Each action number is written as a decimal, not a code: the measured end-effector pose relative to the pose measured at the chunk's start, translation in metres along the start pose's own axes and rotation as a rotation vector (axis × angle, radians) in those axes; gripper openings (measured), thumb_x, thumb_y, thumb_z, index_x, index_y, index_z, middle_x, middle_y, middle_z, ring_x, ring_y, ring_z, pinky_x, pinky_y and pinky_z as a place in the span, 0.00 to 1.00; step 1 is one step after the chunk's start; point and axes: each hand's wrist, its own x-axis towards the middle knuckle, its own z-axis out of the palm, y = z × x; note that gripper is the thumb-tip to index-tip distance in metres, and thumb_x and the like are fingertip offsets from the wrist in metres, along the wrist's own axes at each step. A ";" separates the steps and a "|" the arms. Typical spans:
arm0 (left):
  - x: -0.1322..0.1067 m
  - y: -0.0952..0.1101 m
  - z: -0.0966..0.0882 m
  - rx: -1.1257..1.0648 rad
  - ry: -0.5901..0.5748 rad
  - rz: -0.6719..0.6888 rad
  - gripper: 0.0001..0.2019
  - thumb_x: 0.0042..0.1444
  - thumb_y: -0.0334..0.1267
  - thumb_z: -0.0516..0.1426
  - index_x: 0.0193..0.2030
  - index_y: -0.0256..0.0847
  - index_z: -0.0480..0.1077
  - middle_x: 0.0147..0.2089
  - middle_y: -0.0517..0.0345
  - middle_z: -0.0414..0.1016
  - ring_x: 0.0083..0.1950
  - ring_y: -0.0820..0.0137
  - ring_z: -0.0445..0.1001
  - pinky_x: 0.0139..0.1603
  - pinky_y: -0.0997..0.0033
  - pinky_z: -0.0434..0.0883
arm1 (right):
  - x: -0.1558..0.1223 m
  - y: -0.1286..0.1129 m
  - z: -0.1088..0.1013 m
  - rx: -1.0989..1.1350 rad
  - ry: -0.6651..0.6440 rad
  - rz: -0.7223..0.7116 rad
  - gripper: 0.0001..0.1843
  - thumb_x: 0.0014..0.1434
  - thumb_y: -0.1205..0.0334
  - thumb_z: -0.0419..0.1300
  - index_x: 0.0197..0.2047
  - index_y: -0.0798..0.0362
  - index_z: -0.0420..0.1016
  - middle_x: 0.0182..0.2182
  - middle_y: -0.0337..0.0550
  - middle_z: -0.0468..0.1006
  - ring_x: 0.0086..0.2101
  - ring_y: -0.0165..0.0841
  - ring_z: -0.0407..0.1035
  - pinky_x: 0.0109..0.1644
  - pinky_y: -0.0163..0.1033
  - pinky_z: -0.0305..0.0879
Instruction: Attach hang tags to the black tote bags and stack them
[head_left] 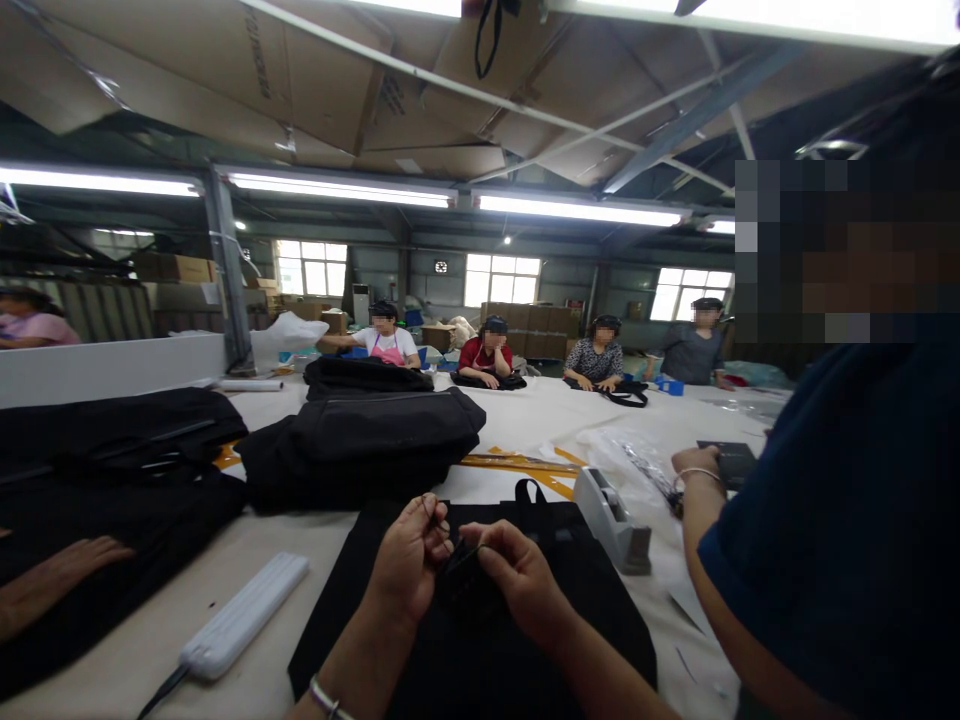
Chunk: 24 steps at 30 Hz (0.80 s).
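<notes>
Over a black fabric bag lying flat on the table, my two hands are close together. My left hand is closed in a pinch, with a thin dark cord looped at its fingertips. Thumb and finger of my right hand are pressed together on the cord too. Between the hands hangs a small black piece, perhaps a tag; it blends into the bag, so its outline is unclear. A black strap loop sticks up at the bag's far edge.
A white power strip lies at left, a tape dispenser at right. Black bags are piled ahead. Another person's hand rests on black fabric at left. Close on my right, a person holds a black box.
</notes>
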 end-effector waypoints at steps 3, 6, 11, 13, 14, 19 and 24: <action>-0.001 -0.002 0.002 -0.039 -0.005 -0.014 0.16 0.49 0.39 0.69 0.32 0.38 0.65 0.30 0.66 0.65 0.21 0.84 0.54 0.18 0.84 0.57 | 0.001 0.005 0.004 0.120 -0.015 0.038 0.15 0.60 0.48 0.66 0.38 0.50 0.72 0.46 0.45 0.80 0.47 0.40 0.73 0.52 0.45 0.67; -0.003 -0.003 0.002 -0.095 -0.016 -0.044 0.16 0.49 0.37 0.69 0.34 0.38 0.65 0.30 0.66 0.65 0.21 0.85 0.53 0.18 0.84 0.56 | -0.001 0.007 0.006 0.131 -0.018 0.072 0.16 0.58 0.47 0.67 0.39 0.51 0.73 0.38 0.41 0.80 0.36 0.33 0.71 0.42 0.39 0.65; -0.003 -0.003 -0.003 0.005 -0.048 -0.074 0.18 0.46 0.39 0.71 0.33 0.38 0.66 0.29 0.66 0.66 0.21 0.85 0.55 0.19 0.84 0.58 | -0.001 0.004 0.003 0.001 0.002 0.031 0.15 0.57 0.49 0.68 0.35 0.52 0.76 0.29 0.36 0.73 0.31 0.29 0.63 0.36 0.36 0.60; 0.000 0.001 -0.005 0.073 -0.080 -0.046 0.18 0.46 0.41 0.71 0.33 0.38 0.66 0.29 0.66 0.67 0.21 0.84 0.56 0.19 0.83 0.59 | -0.002 0.002 0.001 -0.042 0.001 0.024 0.14 0.56 0.50 0.69 0.34 0.52 0.76 0.28 0.35 0.71 0.30 0.29 0.62 0.36 0.36 0.59; 0.002 0.005 -0.006 0.100 -0.091 -0.014 0.18 0.46 0.41 0.71 0.33 0.38 0.67 0.29 0.66 0.67 0.21 0.84 0.56 0.20 0.83 0.59 | -0.002 0.002 0.000 -0.059 0.001 0.031 0.14 0.55 0.51 0.69 0.33 0.52 0.76 0.27 0.35 0.71 0.30 0.29 0.62 0.35 0.36 0.59; 0.008 0.024 -0.008 0.233 -0.078 0.193 0.16 0.48 0.44 0.70 0.34 0.39 0.70 0.30 0.65 0.68 0.21 0.82 0.56 0.21 0.81 0.59 | -0.002 0.004 -0.001 -0.086 0.050 0.090 0.13 0.51 0.52 0.71 0.33 0.52 0.78 0.25 0.35 0.71 0.29 0.29 0.62 0.35 0.37 0.58; -0.002 0.035 -0.023 0.815 -0.213 0.418 0.09 0.55 0.44 0.65 0.31 0.42 0.75 0.26 0.61 0.69 0.25 0.73 0.63 0.26 0.76 0.61 | 0.000 0.009 -0.003 -0.160 0.014 0.100 0.09 0.52 0.57 0.68 0.35 0.51 0.78 0.28 0.36 0.75 0.31 0.31 0.66 0.38 0.38 0.61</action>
